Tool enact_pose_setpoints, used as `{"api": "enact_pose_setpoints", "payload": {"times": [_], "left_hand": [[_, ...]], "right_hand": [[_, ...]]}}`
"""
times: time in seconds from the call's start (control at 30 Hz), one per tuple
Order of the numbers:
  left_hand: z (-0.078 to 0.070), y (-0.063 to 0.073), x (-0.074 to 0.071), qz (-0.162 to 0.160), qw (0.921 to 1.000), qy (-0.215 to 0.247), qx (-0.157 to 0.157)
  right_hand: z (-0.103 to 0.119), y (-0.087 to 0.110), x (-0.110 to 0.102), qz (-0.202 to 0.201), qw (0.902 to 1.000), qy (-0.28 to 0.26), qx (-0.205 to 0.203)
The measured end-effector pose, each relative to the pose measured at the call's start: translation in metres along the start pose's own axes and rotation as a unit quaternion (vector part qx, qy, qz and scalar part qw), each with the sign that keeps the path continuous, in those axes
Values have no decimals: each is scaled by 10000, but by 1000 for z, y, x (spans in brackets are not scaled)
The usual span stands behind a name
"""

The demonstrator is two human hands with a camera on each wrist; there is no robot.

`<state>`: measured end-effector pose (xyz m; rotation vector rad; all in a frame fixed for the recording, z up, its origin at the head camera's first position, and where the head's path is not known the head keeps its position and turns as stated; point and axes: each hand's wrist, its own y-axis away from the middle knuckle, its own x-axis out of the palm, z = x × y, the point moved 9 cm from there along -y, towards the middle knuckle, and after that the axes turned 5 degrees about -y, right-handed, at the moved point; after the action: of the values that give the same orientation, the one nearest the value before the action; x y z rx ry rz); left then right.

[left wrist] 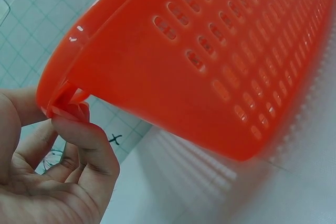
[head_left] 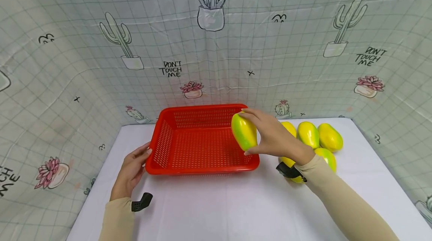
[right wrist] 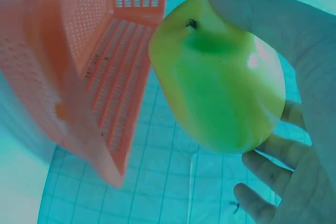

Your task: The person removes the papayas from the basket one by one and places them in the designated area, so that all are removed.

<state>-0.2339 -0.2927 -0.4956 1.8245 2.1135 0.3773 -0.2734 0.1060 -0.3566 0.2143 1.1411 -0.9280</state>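
A yellow-green mango [head_left: 243, 131] is held up by my right hand [head_left: 275, 134], thumb on one side and fingers on the other, over the right end of a red plastic basket [head_left: 202, 169]. In the right wrist view the mango [right wrist: 215, 82] shows its dark stem spot beside the basket's wall [right wrist: 84, 103]. My left hand [head_left: 132, 167] pinches the basket's left rim; the left wrist view shows thumb and forefinger [left wrist: 86, 137] at the rim's edge. The basket's floor of slotted mesh shows no fruit on it.
Several more mangoes [head_left: 308, 134] lie in a group on the white-covered table [head_left: 209, 211] to the right, partly hidden behind my right wrist. A cloth with cactus drawings [head_left: 236, 45] hangs behind and at the sides. Each wrist wears a small black camera [head_left: 141, 202].
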Motion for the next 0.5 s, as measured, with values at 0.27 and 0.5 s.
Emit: {"api": "enact_pose_setpoints", "payload": {"times": [0.27, 0.5], "left_hand": [[0, 1, 2, -42, 10000, 52, -70], [1, 1, 2, -34, 9999, 115, -80]], "right_hand": [[-13, 32, -21, -380, 9991, -38, 197], [-25, 62, -39, -684, 9965, -147, 465]]}}
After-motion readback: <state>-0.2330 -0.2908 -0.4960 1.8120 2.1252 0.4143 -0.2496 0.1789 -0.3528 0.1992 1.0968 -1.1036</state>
